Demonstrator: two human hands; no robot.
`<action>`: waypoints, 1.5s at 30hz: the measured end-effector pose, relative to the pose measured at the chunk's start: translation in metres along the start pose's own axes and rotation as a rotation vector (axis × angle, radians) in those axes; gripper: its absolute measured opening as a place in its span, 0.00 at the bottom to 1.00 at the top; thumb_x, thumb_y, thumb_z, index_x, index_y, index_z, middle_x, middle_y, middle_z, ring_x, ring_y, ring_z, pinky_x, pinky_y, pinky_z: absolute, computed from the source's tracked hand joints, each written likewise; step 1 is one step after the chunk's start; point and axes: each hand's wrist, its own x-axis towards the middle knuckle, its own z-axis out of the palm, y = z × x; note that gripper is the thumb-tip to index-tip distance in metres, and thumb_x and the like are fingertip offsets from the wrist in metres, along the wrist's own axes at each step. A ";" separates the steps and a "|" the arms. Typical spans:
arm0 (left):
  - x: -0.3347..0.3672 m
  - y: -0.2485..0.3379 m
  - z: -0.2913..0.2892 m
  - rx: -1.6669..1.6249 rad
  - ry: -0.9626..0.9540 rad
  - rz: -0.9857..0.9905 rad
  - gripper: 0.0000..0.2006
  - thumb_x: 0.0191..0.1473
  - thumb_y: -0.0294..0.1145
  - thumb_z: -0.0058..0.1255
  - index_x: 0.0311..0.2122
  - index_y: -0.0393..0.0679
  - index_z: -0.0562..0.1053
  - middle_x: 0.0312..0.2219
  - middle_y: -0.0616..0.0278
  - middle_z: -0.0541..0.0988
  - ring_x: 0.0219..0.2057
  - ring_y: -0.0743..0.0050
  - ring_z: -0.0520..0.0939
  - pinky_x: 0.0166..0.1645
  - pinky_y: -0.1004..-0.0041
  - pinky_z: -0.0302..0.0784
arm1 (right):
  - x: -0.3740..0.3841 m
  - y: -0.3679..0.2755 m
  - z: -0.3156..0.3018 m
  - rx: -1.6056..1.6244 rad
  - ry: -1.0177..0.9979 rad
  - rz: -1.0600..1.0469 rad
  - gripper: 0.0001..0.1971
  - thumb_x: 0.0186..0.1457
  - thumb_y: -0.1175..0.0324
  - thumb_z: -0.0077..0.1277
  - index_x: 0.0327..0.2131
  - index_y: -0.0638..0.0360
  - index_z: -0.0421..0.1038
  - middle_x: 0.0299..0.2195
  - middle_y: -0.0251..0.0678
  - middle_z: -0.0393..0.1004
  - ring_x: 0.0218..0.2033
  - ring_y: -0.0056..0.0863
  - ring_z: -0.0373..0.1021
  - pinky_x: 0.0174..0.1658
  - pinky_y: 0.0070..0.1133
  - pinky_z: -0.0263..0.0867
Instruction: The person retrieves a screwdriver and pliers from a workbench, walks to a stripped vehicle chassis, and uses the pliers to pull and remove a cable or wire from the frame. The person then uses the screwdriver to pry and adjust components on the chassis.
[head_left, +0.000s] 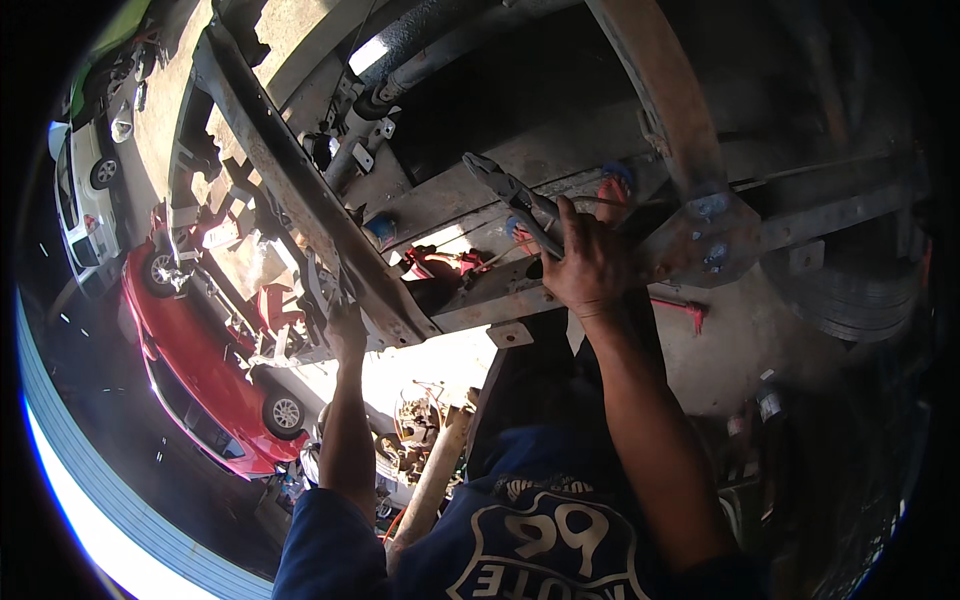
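Note:
My right hand [588, 258] is closed round the handles of a pair of grey metal pliers [505, 188]. The pliers point up and to the left, above a steel vehicle frame [500, 305]. Over at the left, my left hand [346, 328] is curled beside the slanting frame rail [290, 185]. Its fingers are closed and partly in glare, so what they grip cannot be made out. A bolted joint plate [705, 240] with bluish weld marks sits on the frame to the right of my right hand.
Below the frame lie a red jack-like tool [440, 262] and a red-handled bar [690, 312]. My feet in blue sandals [618, 178] show beyond the beam. A tire [850, 300] lies at the right. A red car [200, 370] and a white car [90, 200] stand left.

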 end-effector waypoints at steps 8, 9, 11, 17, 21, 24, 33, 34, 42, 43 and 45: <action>-0.141 0.094 -0.021 -0.433 -0.027 -0.067 0.10 0.58 0.31 0.54 0.41 0.35 0.75 0.25 0.46 0.80 0.26 0.50 0.83 0.33 0.62 0.76 | 0.002 -0.002 0.002 0.050 -0.174 0.091 0.36 0.46 0.62 0.66 0.59 0.60 0.64 0.42 0.49 0.75 0.44 0.48 0.73 0.48 0.38 0.69; -0.154 0.100 -0.023 -0.446 -0.085 -0.113 0.11 0.58 0.32 0.55 0.40 0.34 0.75 0.26 0.45 0.81 0.28 0.49 0.84 0.33 0.62 0.76 | 0.002 -0.003 0.003 0.053 -0.194 0.100 0.36 0.47 0.62 0.65 0.59 0.60 0.64 0.45 0.51 0.75 0.47 0.50 0.73 0.50 0.38 0.68; -0.178 0.104 -0.026 -0.462 -0.204 -0.086 0.14 0.57 0.37 0.57 0.37 0.34 0.77 0.27 0.40 0.81 0.29 0.41 0.84 0.34 0.58 0.77 | 0.001 -0.005 0.006 0.017 -0.148 0.055 0.36 0.48 0.62 0.64 0.60 0.61 0.63 0.51 0.54 0.73 0.53 0.52 0.70 0.55 0.39 0.66; -0.224 0.063 0.003 -0.622 -0.413 -0.295 0.19 0.58 0.46 0.53 0.35 0.36 0.77 0.27 0.39 0.80 0.31 0.38 0.82 0.39 0.54 0.76 | 0.001 -0.007 0.008 -0.060 -0.269 0.179 0.36 0.50 0.57 0.64 0.61 0.60 0.63 0.56 0.52 0.71 0.56 0.52 0.68 0.57 0.39 0.65; -0.236 0.016 0.042 -0.716 -0.457 -0.356 0.16 0.57 0.42 0.55 0.34 0.36 0.75 0.26 0.44 0.79 0.29 0.48 0.81 0.35 0.57 0.76 | 0.006 -0.005 0.008 -0.119 -0.274 0.150 0.37 0.48 0.55 0.66 0.59 0.59 0.66 0.55 0.52 0.72 0.56 0.53 0.68 0.58 0.38 0.65; -0.240 -0.015 0.062 -0.981 -0.565 -0.597 0.14 0.58 0.41 0.57 0.32 0.38 0.73 0.22 0.57 0.78 0.18 0.69 0.78 0.23 0.70 0.77 | 0.014 0.001 0.006 -0.040 -0.406 0.198 0.36 0.47 0.61 0.68 0.57 0.67 0.66 0.54 0.56 0.72 0.56 0.52 0.69 0.59 0.36 0.63; -0.239 -0.104 0.113 -1.020 -0.450 -0.660 0.19 0.55 0.47 0.56 0.36 0.37 0.78 0.18 0.49 0.76 0.21 0.58 0.82 0.31 0.62 0.77 | 0.022 -0.034 -0.017 -0.465 -0.679 0.058 0.30 0.54 0.62 0.61 0.57 0.68 0.66 0.52 0.60 0.73 0.56 0.56 0.69 0.58 0.38 0.64; -0.234 -0.108 0.111 -1.039 -0.502 -0.605 0.21 0.55 0.49 0.57 0.34 0.37 0.78 0.17 0.51 0.76 0.20 0.60 0.81 0.30 0.62 0.77 | 0.022 -0.048 -0.022 -0.412 -0.817 0.136 0.30 0.57 0.60 0.58 0.60 0.66 0.64 0.53 0.60 0.72 0.58 0.55 0.68 0.60 0.37 0.62; -0.162 -0.102 0.049 -1.279 -0.972 -0.270 0.28 0.56 0.59 0.58 0.30 0.36 0.77 0.19 0.58 0.78 0.21 0.70 0.81 0.29 0.67 0.77 | -0.016 -0.135 -0.013 -0.447 -0.821 0.106 0.33 0.55 0.62 0.61 0.61 0.60 0.61 0.49 0.61 0.74 0.53 0.58 0.70 0.55 0.39 0.66; -0.155 -0.095 0.045 -1.334 -0.929 -0.263 0.27 0.56 0.58 0.58 0.31 0.36 0.77 0.20 0.58 0.79 0.22 0.70 0.81 0.30 0.67 0.78 | -0.015 -0.141 -0.013 -0.454 -0.827 0.104 0.34 0.54 0.62 0.61 0.62 0.59 0.60 0.49 0.61 0.74 0.52 0.59 0.71 0.54 0.39 0.67; -0.137 -0.083 0.039 -1.399 -0.866 -0.314 0.26 0.57 0.56 0.58 0.34 0.35 0.77 0.23 0.57 0.80 0.23 0.70 0.82 0.32 0.67 0.79 | -0.016 -0.152 -0.014 -0.445 -0.825 0.043 0.31 0.53 0.60 0.63 0.56 0.65 0.67 0.46 0.60 0.76 0.49 0.56 0.73 0.51 0.39 0.68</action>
